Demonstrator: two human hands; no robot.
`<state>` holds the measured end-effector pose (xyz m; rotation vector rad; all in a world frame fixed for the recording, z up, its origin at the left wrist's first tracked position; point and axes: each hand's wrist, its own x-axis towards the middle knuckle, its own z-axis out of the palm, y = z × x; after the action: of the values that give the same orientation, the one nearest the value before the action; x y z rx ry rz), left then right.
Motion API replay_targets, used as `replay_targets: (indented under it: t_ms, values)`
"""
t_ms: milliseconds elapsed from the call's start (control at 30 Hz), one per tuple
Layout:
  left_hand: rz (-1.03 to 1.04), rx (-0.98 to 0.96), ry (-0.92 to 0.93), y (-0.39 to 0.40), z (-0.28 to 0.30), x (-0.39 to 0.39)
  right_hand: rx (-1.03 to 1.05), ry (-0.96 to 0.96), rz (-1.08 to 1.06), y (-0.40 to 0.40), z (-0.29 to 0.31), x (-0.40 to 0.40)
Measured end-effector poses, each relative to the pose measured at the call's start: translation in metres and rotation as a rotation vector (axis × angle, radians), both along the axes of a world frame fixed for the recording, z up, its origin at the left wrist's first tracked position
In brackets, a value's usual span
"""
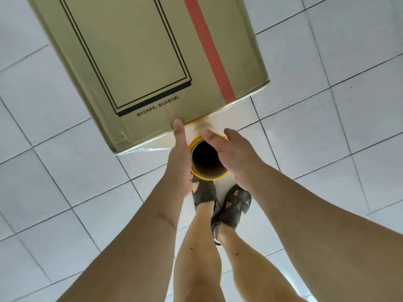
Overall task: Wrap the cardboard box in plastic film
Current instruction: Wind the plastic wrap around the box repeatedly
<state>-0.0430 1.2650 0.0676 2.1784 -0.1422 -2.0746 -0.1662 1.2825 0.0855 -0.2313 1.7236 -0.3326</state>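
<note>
Directly ahead, one cardboard box [139, 62] stands on the tiled floor [327, 127], seen from above; its far end is cut off by the top edge of the frame. Printed on the upper face: a double-lined black rectangle, one line of small print below it (too small to read), and one red stripe [209, 51] running down the right side. Clear plastic film [226, 118] shows along the box's near lower edge, glossy and hard to trace; how far it extends round the sides cannot be told.

One film roll [207, 160] is held upright just beside the near edge, viewed down its dark hollow core; its lower length is hidden.

Two hands flank the roll. Left hand [180, 155]: fingers straight, palm flat against the roll's left side, thumb tip touching the box edge. Right hand [234, 153]: fingers curled round the roll's right side; fingertips at the front are motion-blurred.

Below: two bare legs, two dark sandals [220, 203] (partly hidden under the roll and wrists). Floor is pale square tile with dark grout lines.
</note>
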Motion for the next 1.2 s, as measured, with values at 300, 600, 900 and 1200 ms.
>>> replay_targets:
  t_ms: [300,600,900,1200]
  values:
    - [0.079,0.009,0.265,-0.001,-0.007,-0.019,-0.002,0.003,-0.002,-0.009,-0.007,-0.021]
    - [0.153,-0.090,0.130,-0.022,-0.004,-0.051,-0.072,-0.102,-0.061,-0.016,-0.012,-0.048]
    - [0.133,-0.120,-0.098,-0.008,-0.008,-0.094,-0.030,-0.097,0.130,-0.027,-0.007,-0.095]
    - [0.205,0.008,0.074,0.000,-0.002,-0.135,-0.004,-0.032,0.316,-0.033,-0.014,-0.141]
